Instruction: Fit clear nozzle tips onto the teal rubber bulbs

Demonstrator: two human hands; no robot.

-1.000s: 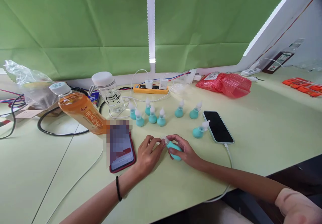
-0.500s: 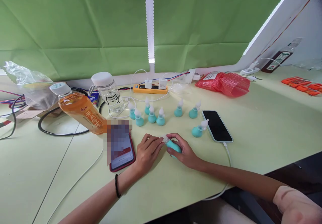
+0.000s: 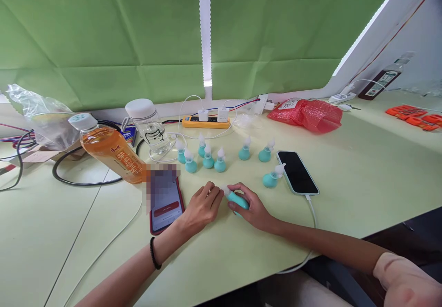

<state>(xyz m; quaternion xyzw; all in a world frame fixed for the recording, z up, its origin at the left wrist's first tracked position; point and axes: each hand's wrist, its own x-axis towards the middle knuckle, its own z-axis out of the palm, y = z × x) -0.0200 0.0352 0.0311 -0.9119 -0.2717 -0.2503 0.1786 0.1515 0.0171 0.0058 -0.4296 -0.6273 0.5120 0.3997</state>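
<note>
My right hand (image 3: 256, 211) wraps its thumb and fingers around the teal bulb of a nasal aspirator (image 3: 239, 199), which lies tilted just above the table, nozzle to the left. At its clear nozzle, my left hand (image 3: 200, 209) has its fingers curled in a pinch; the fingertips are partly hidden. Beyond my hands, several like aspirators stand upright, one of them a teal squeeze bulb with a clear tip (image 3: 220, 162). Nearer my right hand, a single aspirator (image 3: 270, 180) leans with its nozzle against a black-screened phone (image 3: 297, 173).
A red-cased phone (image 3: 167, 215) lies left of my left hand. Behind it are an orange drink bottle (image 3: 112, 150), a clear cup (image 3: 152, 134) and a yellow power strip (image 3: 206, 122). A red bubble-wrap package (image 3: 307, 114) sits at the back. A white charging cable (image 3: 312, 219) runs past my right forearm.
My left hand has rolled slightly and its wrist has shifted left, fingers more curled near the nozzle. My right hand keeps hold of the bulb, almost unmoved.
</note>
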